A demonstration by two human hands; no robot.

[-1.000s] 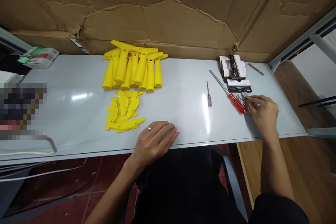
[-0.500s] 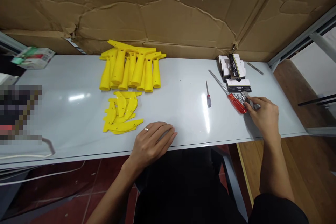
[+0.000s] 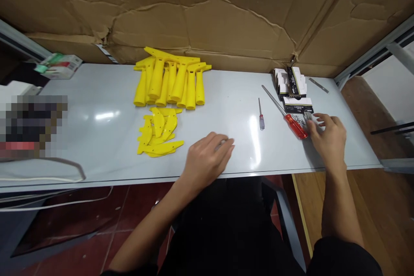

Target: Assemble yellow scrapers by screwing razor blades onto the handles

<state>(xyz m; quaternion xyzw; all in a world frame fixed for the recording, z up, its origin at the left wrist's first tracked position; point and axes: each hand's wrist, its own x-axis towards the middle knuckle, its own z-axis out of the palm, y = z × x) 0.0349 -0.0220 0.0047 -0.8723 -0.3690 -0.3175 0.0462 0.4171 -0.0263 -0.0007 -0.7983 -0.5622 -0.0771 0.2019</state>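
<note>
My right hand (image 3: 329,136) is at the right side of the table, fingers apart, thumb close to a small silvery metal tool (image 3: 308,116). Part of that tool is hidden by my fingers, so its kind is unclear. Just left of it lie a pile of small screws (image 3: 297,118) and a large screwdriver with a red handle (image 3: 296,127). My left hand (image 3: 208,155) hovers over the front edge, its fingers loosely bent with a gap between them and nothing visible held. A small screwdriver with a clear grey handle (image 3: 261,122) rests between the two hands.
Several yellow T-shaped handles (image 3: 176,82) lie stacked at the back, with flat yellow plastic pieces (image 3: 161,148) in front. Black-and-white boxes (image 3: 298,104) and a metal blade (image 3: 318,85) are at the back right. A carton (image 3: 66,68) stands far left. Cardboard (image 3: 207,26) lines the back.
My left hand has moved right and lifted slightly from the table edge. My right hand's fingers have spread, letting go of the silvery tool. The view has shifted slightly left.
</note>
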